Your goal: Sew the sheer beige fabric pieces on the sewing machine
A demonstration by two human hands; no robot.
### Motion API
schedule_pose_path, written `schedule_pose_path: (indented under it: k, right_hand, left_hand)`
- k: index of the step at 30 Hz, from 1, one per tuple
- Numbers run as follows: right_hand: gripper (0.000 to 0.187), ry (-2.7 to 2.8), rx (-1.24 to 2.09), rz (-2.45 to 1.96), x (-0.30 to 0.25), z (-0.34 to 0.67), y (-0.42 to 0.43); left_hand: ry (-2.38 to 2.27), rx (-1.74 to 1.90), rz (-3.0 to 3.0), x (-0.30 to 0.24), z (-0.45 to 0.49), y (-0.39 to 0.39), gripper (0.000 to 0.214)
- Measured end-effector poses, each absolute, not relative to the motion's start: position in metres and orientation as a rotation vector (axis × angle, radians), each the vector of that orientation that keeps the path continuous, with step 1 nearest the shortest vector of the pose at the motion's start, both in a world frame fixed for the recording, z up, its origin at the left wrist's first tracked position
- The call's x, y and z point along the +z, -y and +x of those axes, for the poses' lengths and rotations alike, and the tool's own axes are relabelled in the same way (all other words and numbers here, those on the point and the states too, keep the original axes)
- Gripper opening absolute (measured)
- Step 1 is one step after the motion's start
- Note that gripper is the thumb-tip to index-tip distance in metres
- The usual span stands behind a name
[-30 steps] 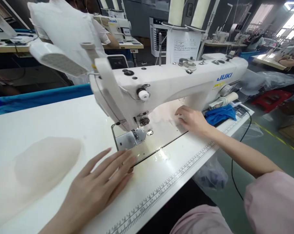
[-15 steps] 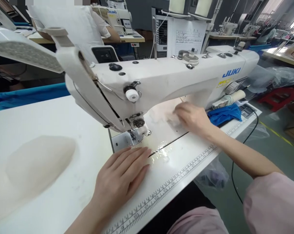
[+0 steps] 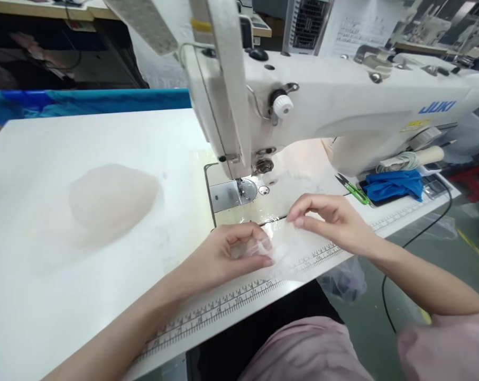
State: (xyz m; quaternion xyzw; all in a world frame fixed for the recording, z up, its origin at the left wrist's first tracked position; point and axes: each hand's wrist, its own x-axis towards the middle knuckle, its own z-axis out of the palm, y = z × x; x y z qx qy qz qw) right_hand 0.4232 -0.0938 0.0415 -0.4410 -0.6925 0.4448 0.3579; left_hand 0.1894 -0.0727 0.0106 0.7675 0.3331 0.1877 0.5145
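"What's held?"
"The left hand (image 3: pixel 223 256) curls round a thin, translucent white sheet (image 3: pixel 279 246); the right hand (image 3: pixel 337 222) is pinched narrow beside it, grip unclear."
"Where's that sheet?"
"Over the white, ruler-edged desk (image 3: pixel 45 211), before the white sewing machine (image 3: pixel 334 92)."

grn snips (image 3: pixel 357 192) beside blue cloth (image 3: pixel 396 185) | cream roll (image 3: pixel 430 155) behind cloth | blk cable (image 3: pixel 384 280) hanging R | red stool (image 3: pixel 472 182), R bkgd
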Motion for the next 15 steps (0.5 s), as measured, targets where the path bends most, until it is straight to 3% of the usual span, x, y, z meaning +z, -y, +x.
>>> schedule_pose_path:
  k: [4, 9, 15]
  right_hand:
    - [0.008, 1.643, 1.089, -1.141, 0.034, 0.422, 0.088]
    - [0.016, 1.774, 0.488, -0.953, 0.043, 0.417, 0.099]
    - [0.022, 2.533, 0.459, -0.474, 0.030, 0.400, 0.120]
  left_hand:
    - [-0.860, 0.603, 1.818, 0.015, 0.186, 0.069, 0.021]
    - [-1.057, 1.081, 2.173, 0.025, 0.180, 0.069, 0.011]
    - [-0.804, 0.386, 2.288, 0.040, 0.154, 0.054, 0.029]
